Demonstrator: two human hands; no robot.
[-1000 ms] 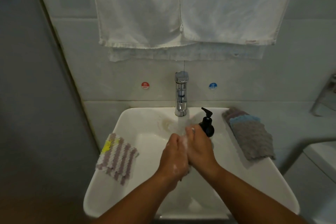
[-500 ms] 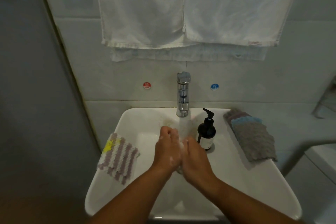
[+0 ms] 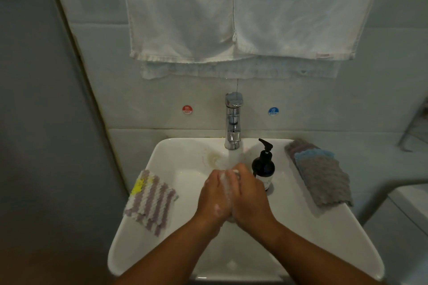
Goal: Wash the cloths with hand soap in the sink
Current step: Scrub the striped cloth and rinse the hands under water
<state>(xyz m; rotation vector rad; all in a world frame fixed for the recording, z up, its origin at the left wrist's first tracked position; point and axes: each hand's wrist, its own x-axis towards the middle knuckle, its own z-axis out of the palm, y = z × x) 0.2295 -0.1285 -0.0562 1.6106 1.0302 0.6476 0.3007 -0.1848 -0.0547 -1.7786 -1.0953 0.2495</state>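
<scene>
**A:** Where are the cloths?

**B:** Neither pile is in the water. The purple-and-white striped knitted cloth with a yellow corner (image 3: 150, 201) lies on the rim of the white ceramic sink (image 3: 301, 238), left of the chrome tap (image 3: 233, 122). The stack of grey waffle cloths with a blue one among them (image 3: 322, 178) lies on the rim right of the tap. The black pump bottle of hand soap (image 3: 264, 166) stands just right of the tap, between it and the grey stack.

**A:** And the hands?

**B:** The left hand (image 3: 215, 196) and the right hand (image 3: 250, 196) are pressed palm to palm below the tap, fingertips in its running stream, with white foam between them. A pale scrap shows at the fingertips. It could be cloth or lather, so I cannot tell whether either grip is clenched on something or released and flat.

**A:** How should the rub be done well?

**B:** I'd keep the hands low in the bowl beneath the tap so the splash lands inside. Rub at the stream's edge rather than full under it, or the lather will rinse off too soon. The right hand is just beside the bottle, so mind not to knock it.
</scene>
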